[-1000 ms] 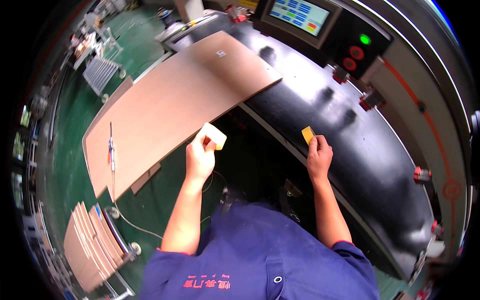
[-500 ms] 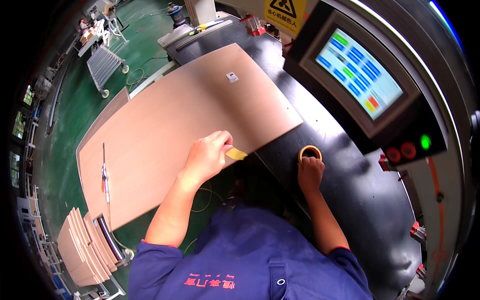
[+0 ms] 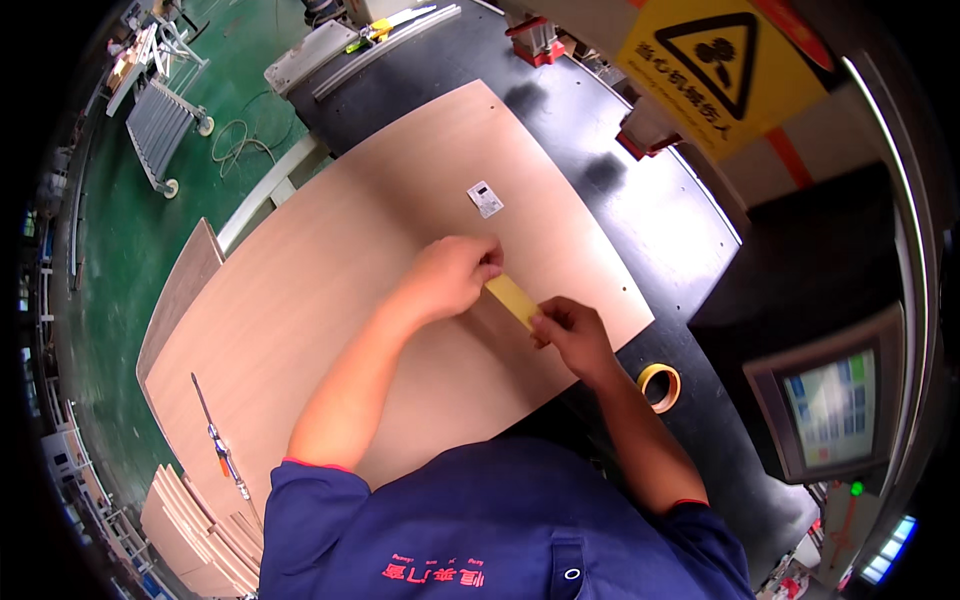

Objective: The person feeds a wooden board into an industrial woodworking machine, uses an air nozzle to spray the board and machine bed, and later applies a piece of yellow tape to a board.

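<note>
A strip of yellow tape [image 3: 511, 302] is stretched between my two hands above a large light-brown wooden panel [image 3: 330, 270]. My left hand [image 3: 455, 275] pinches its far left end. At the near right end, my right hand [image 3: 572, 335] grips the strip between thumb and fingers. On the panel just beyond my hands lies a small white label [image 3: 485, 199]. The roll of yellow tape [image 3: 659, 387] rests on the black machine table [image 3: 700, 410], to the right of my right forearm and apart from both hands.
An air blow gun [image 3: 223, 452] with a long nozzle lies on the panel's left part. Several stacked boards [image 3: 200, 535] stand at lower left. A machine with a touchscreen [image 3: 832, 408] and a yellow warning sign [image 3: 722, 70] rises at right. A roller cart [image 3: 160, 130] stands on the green floor.
My right hand has let go of the tape roll, leaving it on the black table, and has moved left to take the strip's other end. My view has shifted toward the panel.
</note>
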Available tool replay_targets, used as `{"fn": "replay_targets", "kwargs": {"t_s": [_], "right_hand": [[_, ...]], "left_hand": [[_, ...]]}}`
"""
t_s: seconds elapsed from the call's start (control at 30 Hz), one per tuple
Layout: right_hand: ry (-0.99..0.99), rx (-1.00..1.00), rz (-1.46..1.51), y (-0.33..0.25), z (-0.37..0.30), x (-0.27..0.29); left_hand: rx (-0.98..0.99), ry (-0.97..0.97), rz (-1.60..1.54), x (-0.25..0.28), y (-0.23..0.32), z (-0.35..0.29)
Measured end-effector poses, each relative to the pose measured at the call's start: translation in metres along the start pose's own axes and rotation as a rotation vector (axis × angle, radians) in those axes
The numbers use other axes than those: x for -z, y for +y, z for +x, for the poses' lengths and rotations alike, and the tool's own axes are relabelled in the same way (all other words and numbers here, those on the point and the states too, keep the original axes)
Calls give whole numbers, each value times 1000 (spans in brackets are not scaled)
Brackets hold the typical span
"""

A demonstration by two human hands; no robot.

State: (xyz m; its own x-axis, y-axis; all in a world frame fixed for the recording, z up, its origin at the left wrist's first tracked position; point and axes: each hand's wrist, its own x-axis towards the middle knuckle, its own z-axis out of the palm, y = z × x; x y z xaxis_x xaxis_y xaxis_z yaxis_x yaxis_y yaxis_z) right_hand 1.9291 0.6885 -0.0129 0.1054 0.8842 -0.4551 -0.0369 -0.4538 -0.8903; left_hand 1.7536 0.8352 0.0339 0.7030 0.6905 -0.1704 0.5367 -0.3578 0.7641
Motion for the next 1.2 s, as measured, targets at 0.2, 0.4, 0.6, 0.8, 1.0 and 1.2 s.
{"fn": "replay_targets", "kwargs": {"t_s": [0.2,0.4,0.6,0.8,1.0,1.2], "right_hand": [[218,33,3,-19,87,-18],[375,48,-26,-22,142,-37],[380,-68,41,-17,161,-34],[341,-198,175,-21,167,-31],[313,-283,125,-16,174,-25],[292,-325,-42,-18,179,-24]], "left_hand": [[86,82,-37,16,-65,72],[56,80,178,28,-98,125],[16,73,186,32,-108,142],[-20,80,191,30,-118,153],[14,45,230,31,-120,152],[-14,73,314,28,-121,152]]}}
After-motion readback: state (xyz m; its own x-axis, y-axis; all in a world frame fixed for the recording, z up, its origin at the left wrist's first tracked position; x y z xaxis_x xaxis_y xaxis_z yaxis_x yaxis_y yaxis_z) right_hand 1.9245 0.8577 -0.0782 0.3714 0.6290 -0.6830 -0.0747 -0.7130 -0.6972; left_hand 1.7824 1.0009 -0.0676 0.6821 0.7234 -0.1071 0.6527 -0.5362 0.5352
